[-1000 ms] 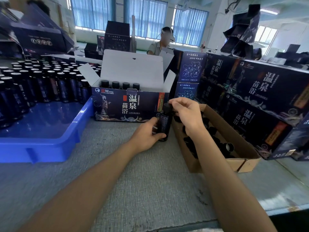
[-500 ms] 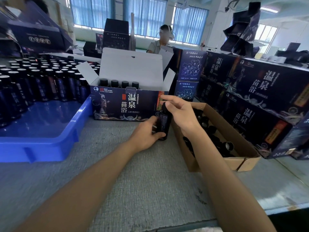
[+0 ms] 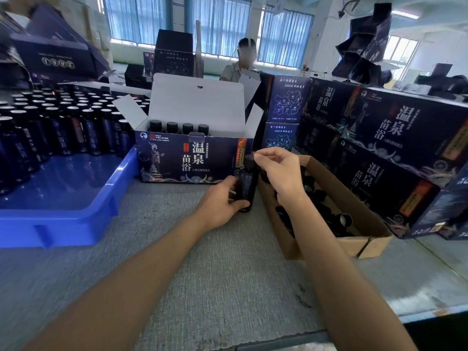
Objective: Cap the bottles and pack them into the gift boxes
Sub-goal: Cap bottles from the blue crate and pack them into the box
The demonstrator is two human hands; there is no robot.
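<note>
Dark blue bottle (image 3: 247, 184) upright on grey worktop (image 3: 202, 249) before open gift box (image 3: 192, 160), left grip (image 3: 220, 201) wrapped round its body, right grip (image 3: 277, 168) pinching the cap (image 3: 249, 158) on top; four capped bottles (image 3: 179, 127) packed, a blue tray (image 3: 63, 198) of seemingly uncapped ones (image 3: 63, 122) to go.

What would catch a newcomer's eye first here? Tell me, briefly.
At centre, the left hand grips a dark bottle upright on the table while the right hand pinches its cap. Just behind stands an open gift box showing four capped bottles; a blue tray of bottles sits at left.
</note>
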